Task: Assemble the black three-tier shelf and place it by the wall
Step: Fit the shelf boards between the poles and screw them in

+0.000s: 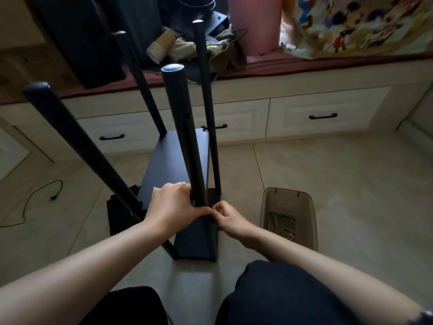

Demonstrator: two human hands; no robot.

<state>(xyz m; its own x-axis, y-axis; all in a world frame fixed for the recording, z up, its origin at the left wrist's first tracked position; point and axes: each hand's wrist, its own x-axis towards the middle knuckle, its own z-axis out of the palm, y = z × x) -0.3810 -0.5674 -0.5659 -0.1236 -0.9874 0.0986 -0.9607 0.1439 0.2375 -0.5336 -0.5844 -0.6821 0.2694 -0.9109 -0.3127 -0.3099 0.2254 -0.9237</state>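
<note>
The black shelf frame stands on the tiled floor in front of me, its several round posts rising toward the camera. One black shelf board (173, 160) is mounted between the posts. My left hand (172, 204) grips the near right post (185, 134) at the level of that board. My right hand (228, 219) pinches something small at the post's right side, touching my left thumb; what it pinches is hidden. A second black panel (194, 240) shows lower down.
A clear plastic bin (289, 216) holding several screws sits on the floor to the right. Another black board (119, 216) lies flat at the left. A cable (37, 195) trails on the floor. White drawers (323, 113) under a cluttered bench run along the back.
</note>
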